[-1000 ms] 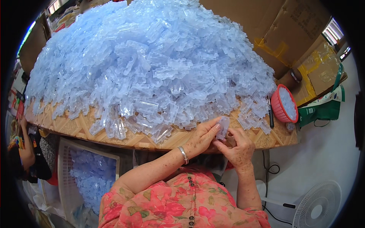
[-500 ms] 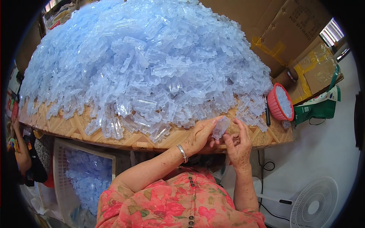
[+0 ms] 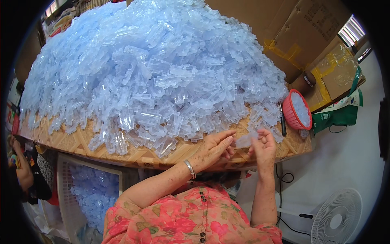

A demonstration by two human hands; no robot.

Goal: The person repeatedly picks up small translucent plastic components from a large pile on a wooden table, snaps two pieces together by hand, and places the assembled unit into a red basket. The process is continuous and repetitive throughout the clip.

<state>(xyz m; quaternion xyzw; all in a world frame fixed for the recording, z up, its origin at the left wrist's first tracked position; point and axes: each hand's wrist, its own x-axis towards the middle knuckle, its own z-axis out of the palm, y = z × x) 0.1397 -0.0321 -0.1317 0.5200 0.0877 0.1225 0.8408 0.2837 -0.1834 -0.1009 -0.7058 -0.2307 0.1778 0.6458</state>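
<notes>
Over the front edge of the table, my right hand (image 3: 265,149) pinches one end of a small clear plastic piece (image 3: 244,141), flat and roughly rectangular. My left hand (image 3: 215,149), with a silver bracelet at the wrist, is close to the piece's other end. Its fingers are loosely bent and slightly apart, and nothing shows between them. Behind both hands rises a large heap of similar clear, bluish plastic pieces (image 3: 162,77), with loose ones spread toward the table's edge.
A red basket (image 3: 289,116) of plastic bits stands at the table's right end, beside a black-handled tool (image 3: 283,124). Cardboard boxes (image 3: 300,36) stand behind. Below left is a pale crate (image 3: 67,191) of more pieces. A white fan (image 3: 336,221) is low right. Another person's arm (image 3: 24,166) shows far left.
My hands have moved apart, the right one shifting right with the plastic piece. The piece has turned from upright to nearly level, and my left fingers have come away from it.
</notes>
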